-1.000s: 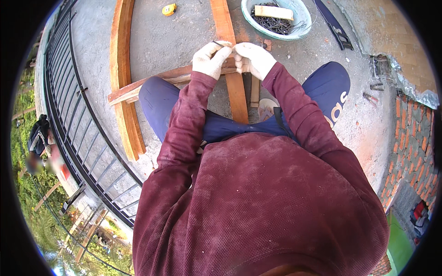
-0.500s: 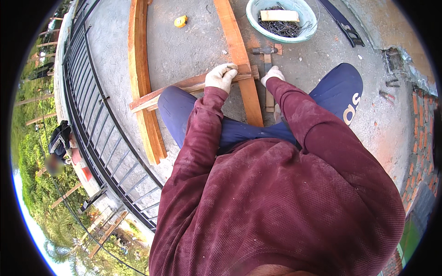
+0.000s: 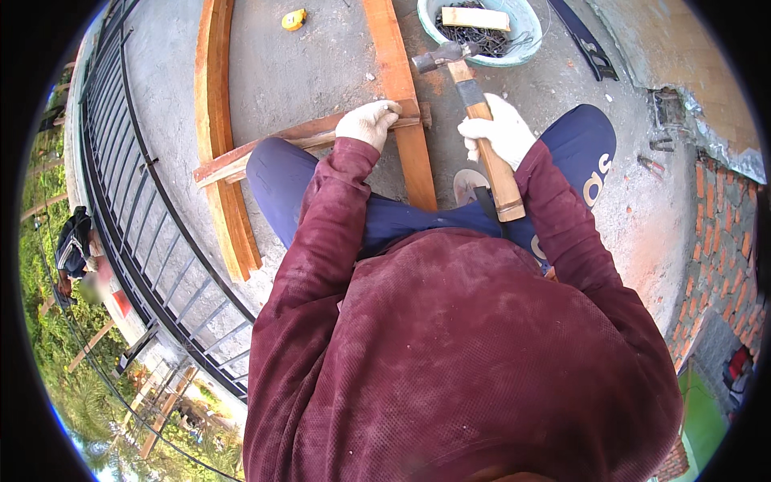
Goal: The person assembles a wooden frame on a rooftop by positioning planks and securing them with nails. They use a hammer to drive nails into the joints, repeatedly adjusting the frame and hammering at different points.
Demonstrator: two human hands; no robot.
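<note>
My right hand (image 3: 501,131), in a white glove, is wrapped round the wooden handle of a hammer (image 3: 504,191). Its metal head points away from me, raised over the floor near the basin. The gloved left hand (image 3: 368,125) is closed in a pinch at the crossing of two boards; whatever lies between its fingertips is too small to make out. Under those fingers a narrow wooden crosspiece (image 3: 273,145) lies over a flat reddish plank (image 3: 414,165). The crosspiece's other end rests on thick timber (image 3: 215,104) to the left.
A pale green basin (image 3: 526,55) holds dark nails and a wood block. A yellow tape measure (image 3: 294,19) and a black-handled saw (image 3: 590,48) lie on the concrete. Pliers (image 3: 650,166) lie near the brick wall at right. Black railing (image 3: 152,201) runs along the left; a person is beyond it.
My right hand has taken the hammer off the floor and raised it. My left hand stays pinched at the board crossing. The whole view has shifted slightly.
</note>
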